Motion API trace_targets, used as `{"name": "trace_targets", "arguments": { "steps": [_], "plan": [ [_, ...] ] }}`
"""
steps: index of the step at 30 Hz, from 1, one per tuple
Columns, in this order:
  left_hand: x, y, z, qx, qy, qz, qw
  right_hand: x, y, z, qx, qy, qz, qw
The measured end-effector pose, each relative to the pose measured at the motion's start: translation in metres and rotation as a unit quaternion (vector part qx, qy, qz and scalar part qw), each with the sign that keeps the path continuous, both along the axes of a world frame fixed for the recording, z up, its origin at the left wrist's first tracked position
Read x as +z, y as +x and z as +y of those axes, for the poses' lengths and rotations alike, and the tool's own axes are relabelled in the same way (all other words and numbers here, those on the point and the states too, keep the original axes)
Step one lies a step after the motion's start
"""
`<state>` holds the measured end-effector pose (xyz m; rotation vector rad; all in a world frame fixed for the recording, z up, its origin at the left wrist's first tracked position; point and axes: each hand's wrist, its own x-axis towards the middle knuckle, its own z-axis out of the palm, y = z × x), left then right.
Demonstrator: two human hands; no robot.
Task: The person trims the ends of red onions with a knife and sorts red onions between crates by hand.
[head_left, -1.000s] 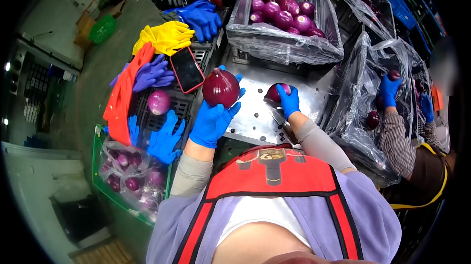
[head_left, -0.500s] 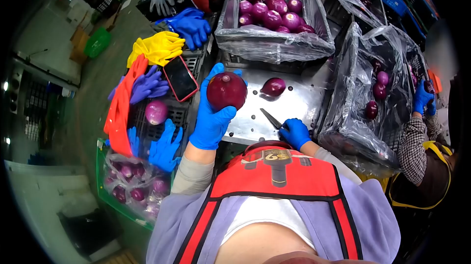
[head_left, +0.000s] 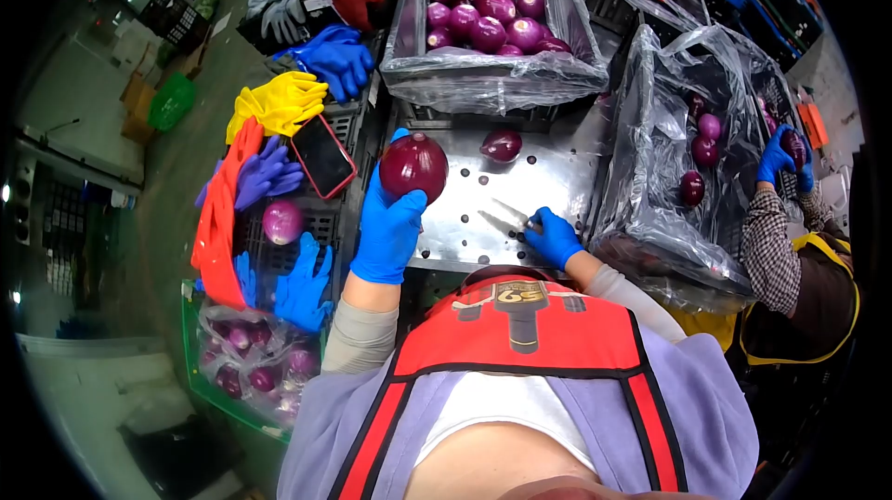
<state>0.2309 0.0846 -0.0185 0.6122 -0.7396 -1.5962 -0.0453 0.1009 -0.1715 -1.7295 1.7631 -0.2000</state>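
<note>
A large dark red onion (head_left: 414, 168) rests in my left hand (head_left: 386, 230), whose blue-gloved fingers wrap round it above the metal tray. My right hand (head_left: 555, 238), gloved in blue too, is closed on a knife (head_left: 507, 217). The blade points left over the perforated metal tray (head_left: 567, 161), and its outline is blurred. Beyond the two hands, a smaller purple onion (head_left: 502, 146) lies on the tray, touched by neither.
A plastic-lined crate (head_left: 502, 82) of purple onions stands behind the tray, another lined crate (head_left: 641, 175) to the right. At left lie a phone (head_left: 323, 157), yellow gloves (head_left: 277, 105), a red glove (head_left: 216, 221) and a single onion (head_left: 282, 222). A co-worker's gloved hand (head_left: 777, 158) holds an onion at far right.
The onion in my left hand has turned, its tip now facing up and away. My right hand and the knife have shifted slightly. The whole view has moved a little.
</note>
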Motion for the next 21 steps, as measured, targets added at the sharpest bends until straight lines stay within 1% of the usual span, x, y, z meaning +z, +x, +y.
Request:
{"name": "trace_targets", "arguments": {
  "steps": [1,2,3,4,5,6,7,9,10,12,14,15,16,17,19,21],
  "plan": [
    [0.000,-0.001,0.000,0.015,-0.019,-0.053,0.998,0.001,0.000,-0.003,-0.044,-0.037,-0.078,0.995],
    [0.002,-0.003,0.001,0.021,-0.029,-0.080,0.996,0.004,0.001,-0.005,-0.089,-0.075,-0.156,0.981],
    [0.004,-0.004,0.002,0.028,-0.038,-0.107,0.993,0.036,0.009,-0.005,-0.087,-0.096,-0.213,0.968],
    [0.008,-0.008,0.003,0.048,-0.063,-0.142,0.987,0.083,0.019,-0.002,-0.080,-0.120,-0.205,0.968],
    [0.013,-0.012,0.005,0.069,-0.087,-0.176,0.978,0.101,0.027,-0.003,-0.042,-0.230,-0.222,0.947],
    [0.018,-0.015,0.007,0.068,-0.087,-0.176,0.978,0.115,0.031,-0.005,-0.003,-0.337,-0.236,0.912],
    [0.023,-0.019,0.010,0.071,-0.086,-0.182,0.977,0.132,0.033,-0.005,-0.004,-0.337,-0.236,0.911],
    [0.025,-0.024,0.012,0.073,-0.086,-0.187,0.976,0.161,0.036,-0.006,0.089,-0.408,-0.152,0.896],
    [0.022,-0.025,0.012,0.083,-0.102,-0.201,0.971,0.168,0.039,-0.009,0.089,-0.409,-0.151,0.896],
    [0.020,-0.030,0.013,0.093,-0.117,-0.214,0.965,0.177,0.045,-0.013,0.140,-0.479,-0.159,0.852],
    [0.020,-0.034,0.014,0.128,-0.156,-0.238,0.950,0.186,0.052,-0.010,0.128,-0.479,-0.143,0.857],
    [0.019,-0.033,0.014,0.128,-0.157,-0.238,0.950,0.189,0.054,-0.009,0.134,-0.486,-0.110,0.856],
    [0.016,-0.033,0.014,0.138,-0.173,-0.265,0.939,0.191,0.055,-0.009,0.140,-0.493,-0.076,0.855],
    [0.015,-0.033,0.014,0.147,-0.189,-0.291,0.926,0.192,0.056,-0.009,0.141,-0.494,-0.076,0.855],
    [0.019,-0.034,0.015,0.149,-0.200,-0.305,0.919,0.193,0.058,-0.011,0.150,-0.531,-0.052,0.832],
    [0.019,-0.034,0.015,0.151,-0.211,-0.319,0.912,0.196,0.059,-0.011,0.149,-0.540,-0.051,0.827]
  ]
}}
